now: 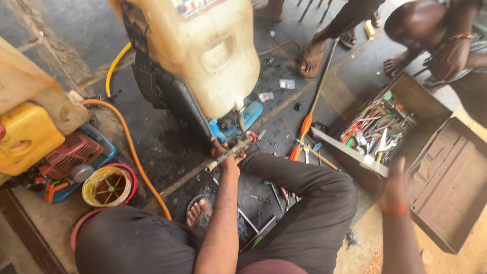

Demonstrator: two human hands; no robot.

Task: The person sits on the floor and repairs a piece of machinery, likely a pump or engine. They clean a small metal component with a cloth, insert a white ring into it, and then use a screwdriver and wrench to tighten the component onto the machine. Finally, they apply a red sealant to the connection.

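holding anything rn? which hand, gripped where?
Left hand grips a slim grey metal rod-like part around its middle, under the cream plastic sprayer tank. Right hand is blurred, reaching over the open metal toolbox; nothing visibly held.

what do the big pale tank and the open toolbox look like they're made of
The tank looks like moulded plastic: cream, slightly translucent, stained, with a moulded grip recess. The toolbox looks like sheet metal, dull brown and rusty, with thin folded edges. The left hand grips a metal-looking part beneath the tank.
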